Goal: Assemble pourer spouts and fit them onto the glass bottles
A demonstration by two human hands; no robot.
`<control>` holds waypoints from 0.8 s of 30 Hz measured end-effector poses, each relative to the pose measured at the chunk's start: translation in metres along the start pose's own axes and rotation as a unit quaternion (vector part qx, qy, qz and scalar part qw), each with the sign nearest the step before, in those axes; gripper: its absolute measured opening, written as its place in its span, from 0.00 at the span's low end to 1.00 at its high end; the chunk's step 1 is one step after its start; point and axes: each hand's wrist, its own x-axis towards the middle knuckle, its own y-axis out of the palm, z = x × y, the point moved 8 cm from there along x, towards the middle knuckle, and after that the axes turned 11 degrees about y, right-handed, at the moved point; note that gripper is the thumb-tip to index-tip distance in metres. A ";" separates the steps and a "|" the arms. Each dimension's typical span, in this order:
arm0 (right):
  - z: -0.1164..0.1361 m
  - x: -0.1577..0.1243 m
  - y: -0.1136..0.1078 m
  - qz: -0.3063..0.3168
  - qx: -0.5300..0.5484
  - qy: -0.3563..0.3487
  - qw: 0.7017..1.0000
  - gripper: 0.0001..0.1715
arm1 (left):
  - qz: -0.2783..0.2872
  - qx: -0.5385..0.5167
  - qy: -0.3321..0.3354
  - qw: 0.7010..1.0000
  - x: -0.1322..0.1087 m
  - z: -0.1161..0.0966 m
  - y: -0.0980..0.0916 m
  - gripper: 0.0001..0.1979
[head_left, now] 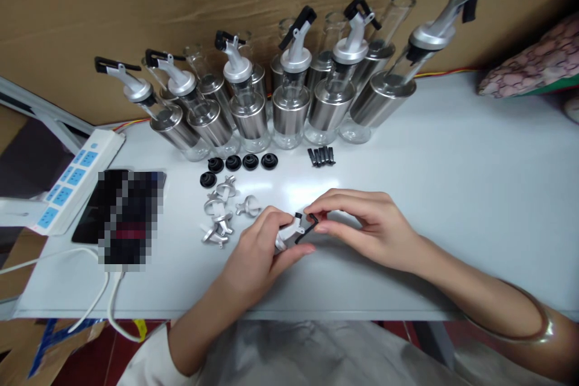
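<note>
Near the table's front edge, my left hand (256, 250) is closed around a silver pourer spout (288, 233) with a black tip. My right hand (373, 223) pinches a small black flip lever (311, 226) between thumb and fingertips, right against the spout. Whether the lever is joined to the spout, I cannot tell. To the left of my left hand lie several loose silver spout tops (221, 217). Behind them are several black round stoppers (250, 161). A small group of black levers (321, 156) lies farther right.
Glass oil bottles (292, 110) with steel sleeves stand along the back, the front row with pourers fitted. A white power strip (75, 175), a partly blurred phone (129, 217) and a white cable (111, 295) are at the left. A patterned cloth item (534, 57) sits back right.
</note>
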 end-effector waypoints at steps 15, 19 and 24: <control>-0.001 0.002 0.005 0.042 0.028 0.007 0.999 0.10 | 0.014 -0.033 0.021 0.999 0.001 -0.006 0.004 0.13; -0.001 0.002 0.005 0.049 0.045 0.001 0.998 0.11 | 0.008 -0.026 0.030 0.999 0.002 -0.007 0.004 0.14; -0.004 0.001 0.007 0.049 0.049 0.000 0.998 0.10 | -0.018 0.012 0.057 0.998 0.001 -0.009 0.001 0.17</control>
